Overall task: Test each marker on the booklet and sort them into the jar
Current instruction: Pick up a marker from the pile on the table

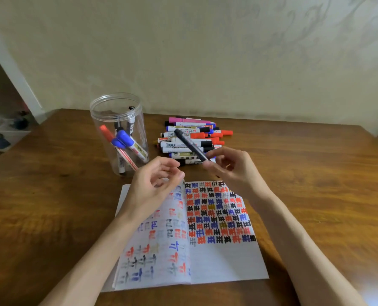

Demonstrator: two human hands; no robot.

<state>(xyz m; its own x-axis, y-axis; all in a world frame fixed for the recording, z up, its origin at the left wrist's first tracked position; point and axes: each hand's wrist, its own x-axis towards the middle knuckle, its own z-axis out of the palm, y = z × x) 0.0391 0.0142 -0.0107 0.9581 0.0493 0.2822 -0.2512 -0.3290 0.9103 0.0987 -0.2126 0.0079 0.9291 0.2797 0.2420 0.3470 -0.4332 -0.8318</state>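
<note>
Just beyond held marker [191, 145] — pile [190, 121], jar [97, 122].

Left hand [155, 182] relaxed, right hand [232, 167] pinching marker [190, 144]

Booklet [223, 261] lies open on the worktop [316, 173], centre, at the near edge. Jar [117, 102] stands upright behind it, offset left; several markers [126, 142] lean inside. Marker pile [192, 138] lies on the worktop to the right of the jar, behind the booklet. Wall [205, 51] runs behind the worktop. Left hand [155, 180] is over the booklet's far-left corner, in front of the jar. Right hand [232, 168] is above the booklet's far edge, approx. level w/ the left hand, pinching one marker [190, 143] — its free end angles up and left over the pile.
</note>
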